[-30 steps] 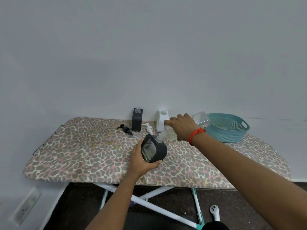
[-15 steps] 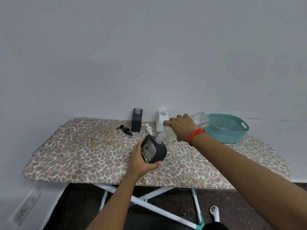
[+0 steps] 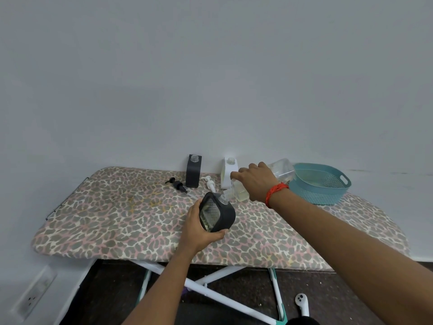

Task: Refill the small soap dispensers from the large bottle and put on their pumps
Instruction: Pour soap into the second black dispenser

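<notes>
Left grip: curled round tilted black dispenser, over ironing board.
Right grip: wrapped round tipped large bottle, neck at dispenser's mouth.
Black pump, white pump: lying near far edge.

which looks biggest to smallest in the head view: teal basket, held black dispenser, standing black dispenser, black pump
Teal basket
Held black dispenser (nearer the camera, so its rank over the next is unsure)
Standing black dispenser
Black pump

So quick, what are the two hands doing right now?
Left hand: grips the tilted dark soap dispenser.
Right hand: grips the large clear bottle, tipped toward the dispenser's neck.
</notes>
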